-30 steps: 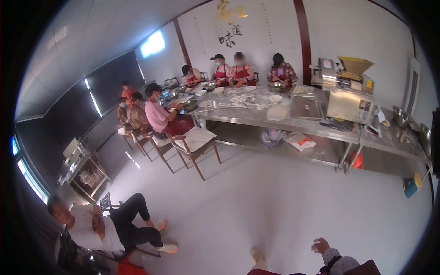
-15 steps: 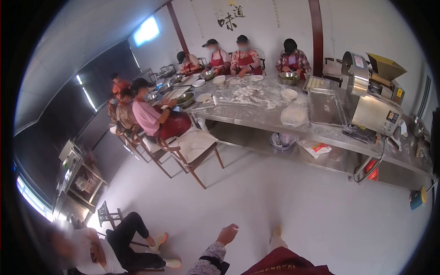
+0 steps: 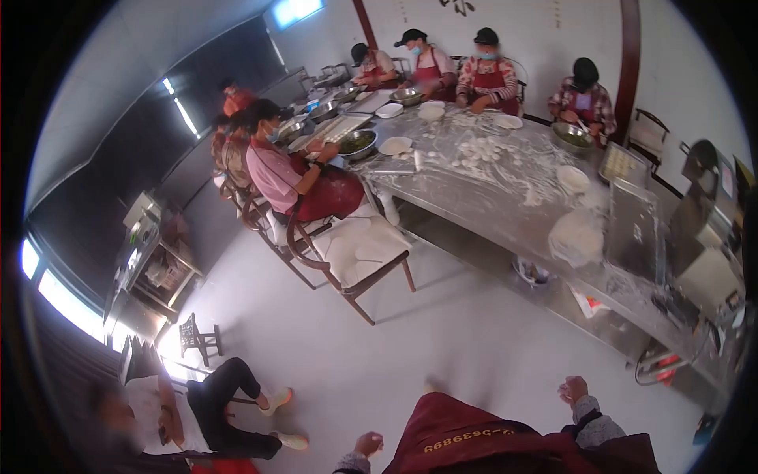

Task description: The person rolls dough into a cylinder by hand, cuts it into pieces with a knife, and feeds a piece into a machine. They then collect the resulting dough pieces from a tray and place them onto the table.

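My left hand [image 3: 369,444] hangs low at the bottom of the view, left of my dark red apron [image 3: 466,438]. Its fingers are loosely bent, and I see nothing held in it. My right hand [image 3: 573,389] is out in front on the apron's other side, over the floor, with its fingers half curled, slightly apart and pale at the tips; no object shows in it. Both hands are clear of the steel table [image 3: 505,237]. Nearest to the right hand is the table's lower shelf with a red and white bag [image 3: 588,304].
Dough pieces [image 3: 478,148], bowls of greens [image 3: 357,144], a covered dough mound [image 3: 576,237] and a metal tray [image 3: 636,229] lie on the floury table. A machine [image 3: 711,276] stands at its right end. Co-workers sit around; a chair [image 3: 355,245] and a seated person [image 3: 189,411] are left.
My view has turned, so the table sits farther right and tilts more. My right hand has come into view. The left hand has dropped lower and a little left.
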A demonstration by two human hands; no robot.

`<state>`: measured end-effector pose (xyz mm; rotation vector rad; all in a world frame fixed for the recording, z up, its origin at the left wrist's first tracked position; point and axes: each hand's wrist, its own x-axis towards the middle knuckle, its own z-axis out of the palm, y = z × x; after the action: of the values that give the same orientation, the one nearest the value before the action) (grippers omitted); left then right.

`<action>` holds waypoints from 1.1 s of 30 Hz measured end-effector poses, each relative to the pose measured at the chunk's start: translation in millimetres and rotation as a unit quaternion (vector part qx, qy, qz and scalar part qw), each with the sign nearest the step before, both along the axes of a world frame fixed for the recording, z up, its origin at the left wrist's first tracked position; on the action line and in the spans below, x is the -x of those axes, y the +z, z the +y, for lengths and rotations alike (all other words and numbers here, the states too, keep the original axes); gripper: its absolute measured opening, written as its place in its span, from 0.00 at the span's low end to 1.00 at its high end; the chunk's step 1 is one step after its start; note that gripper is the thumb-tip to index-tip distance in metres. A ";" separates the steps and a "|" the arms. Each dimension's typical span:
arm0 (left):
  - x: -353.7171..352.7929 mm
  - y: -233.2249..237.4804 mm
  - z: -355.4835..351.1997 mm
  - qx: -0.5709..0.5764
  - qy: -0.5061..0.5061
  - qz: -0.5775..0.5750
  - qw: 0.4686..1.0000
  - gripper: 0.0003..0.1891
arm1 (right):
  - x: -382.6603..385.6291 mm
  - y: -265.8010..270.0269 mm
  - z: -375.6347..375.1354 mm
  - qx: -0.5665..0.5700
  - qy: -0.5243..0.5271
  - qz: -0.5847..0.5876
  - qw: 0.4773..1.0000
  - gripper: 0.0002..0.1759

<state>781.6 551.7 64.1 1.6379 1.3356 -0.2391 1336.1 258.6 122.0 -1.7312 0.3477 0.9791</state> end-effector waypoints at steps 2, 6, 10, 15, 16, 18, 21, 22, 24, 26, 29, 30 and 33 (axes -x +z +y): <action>-5.7 20.8 -0.8 0.066 -0.043 0.073 0.994 0.10 | -24.9 -0.8 53.1 -0.077 -0.023 0.049 0.996 0.02; -16.7 -10.9 45.7 0.120 -0.120 0.108 0.980 0.11 | -32.1 -8.3 133.3 -0.109 -0.011 0.067 0.992 0.04; -51.5 -86.6 158.5 0.120 0.034 -0.122 0.985 0.09 | -21.2 25.3 191.1 0.013 0.101 0.048 0.994 0.06; -191.7 -0.7 325.9 -0.109 -0.011 -0.098 0.989 0.10 | -25.4 20.9 220.8 0.030 0.040 0.111 0.993 0.04; -213.0 12.4 349.3 -0.116 -0.030 -0.126 0.985 0.09 | -24.4 22.6 227.7 0.052 0.049 0.107 0.992 0.04; -258.1 34.1 390.2 -0.126 -0.059 -0.159 0.977 0.08 | -28.5 23.6 247.0 0.068 0.048 0.100 0.992 0.04; -326.4 63.9 420.5 -0.127 -0.078 -0.187 0.971 0.09 | -53.9 -0.5 255.4 0.000 0.122 0.154 0.981 0.06; -345.2 71.8 426.0 -0.063 -0.073 -0.224 0.970 0.10 | -59.5 -11.6 261.9 -0.031 0.099 0.165 0.981 0.07; -373.8 86.5 430.6 0.037 -0.077 -0.263 0.961 0.12 | -60.3 8.4 294.8 0.025 0.051 0.147 0.987 0.08; -400.9 88.8 444.5 0.036 -0.106 -0.213 0.971 0.13 | -72.8 -5.7 312.8 0.017 0.087 0.118 0.989 0.08; -426.0 74.4 482.7 0.025 -0.112 -0.192 0.975 0.14 | -94.5 -18.7 351.0 0.013 0.099 0.104 0.990 0.08; -430.0 66.6 494.7 0.023 -0.102 -0.185 0.977 0.15 | -102.0 -21.0 363.3 0.011 0.083 0.111 0.990 0.08; -446.3 70.1 539.4 0.029 -0.079 -0.161 0.983 0.15 | -132.6 -23.6 399.7 -0.002 0.052 0.122 0.991 0.09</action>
<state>1227.9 1091.1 134.2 1.6541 0.9476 -0.0996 1468.7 658.3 98.4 -1.6428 0.4144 1.2708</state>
